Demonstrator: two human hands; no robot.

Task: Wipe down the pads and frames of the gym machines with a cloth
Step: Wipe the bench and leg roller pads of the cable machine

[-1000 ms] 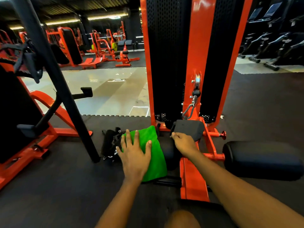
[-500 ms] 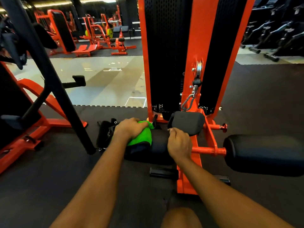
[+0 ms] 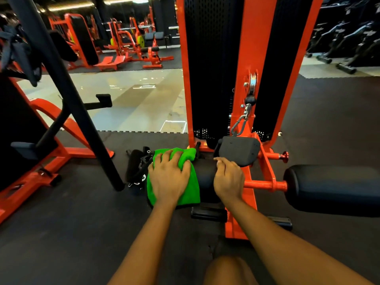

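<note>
A green cloth (image 3: pixel 191 194) is draped over the left black roller pad (image 3: pixel 205 175) of the orange cable machine (image 3: pixel 253 58). My left hand (image 3: pixel 169 177) lies on top of the cloth, its fingers curled into the fabric, pressing it onto the pad. My right hand (image 3: pixel 228 177) grips the same pad at its inner end, just below a grey foot plate (image 3: pixel 238 150). The right roller pad (image 3: pixel 333 190) sticks out on an orange bar (image 3: pixel 263 185), untouched.
A black slanted post (image 3: pixel 67 95) and an orange frame (image 3: pixel 51 159) stand close at left. Black straps and handles (image 3: pixel 137 167) lie on the rubber floor beside the cloth. More orange machines (image 3: pixel 127 44) stand far back, treadmills (image 3: pixel 345 38) at far right.
My left hand has pulled the cloth back from the far side of the pad over its top toward me; the cloth now hangs spread down the near side. My right hand stays on the pad.
</note>
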